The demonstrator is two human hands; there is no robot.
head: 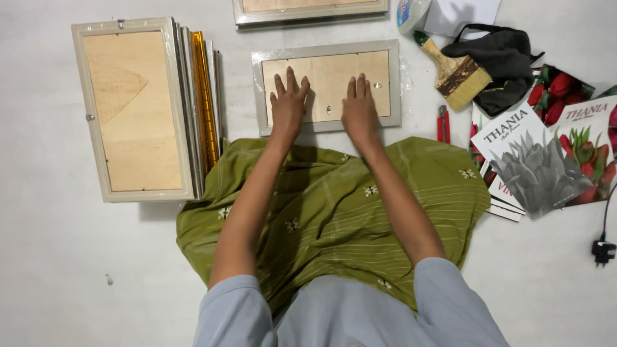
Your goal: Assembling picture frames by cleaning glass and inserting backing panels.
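A small picture frame point(328, 49) lies face down on the white floor in front of me, its wooden backing board up and clear wrap around its pale rim. My left hand point(288, 103) presses flat on the left part of the backing, fingers spread. My right hand point(358, 106) lies flat on the right part, fingers together, beside a small metal clip. Neither hand holds anything. My green patterned skirt point(334, 205) covers my lap just below the frame.
A stack of larger frames point(132, 109) lies face down at the left, with a gold one at its edge. Another frame point(308, 11) sits at the top. At the right are a paintbrush point(456, 74), black cloth point(498, 54), red cutter point(443, 125), flower prints point(540, 160) and a plug point(603, 249).
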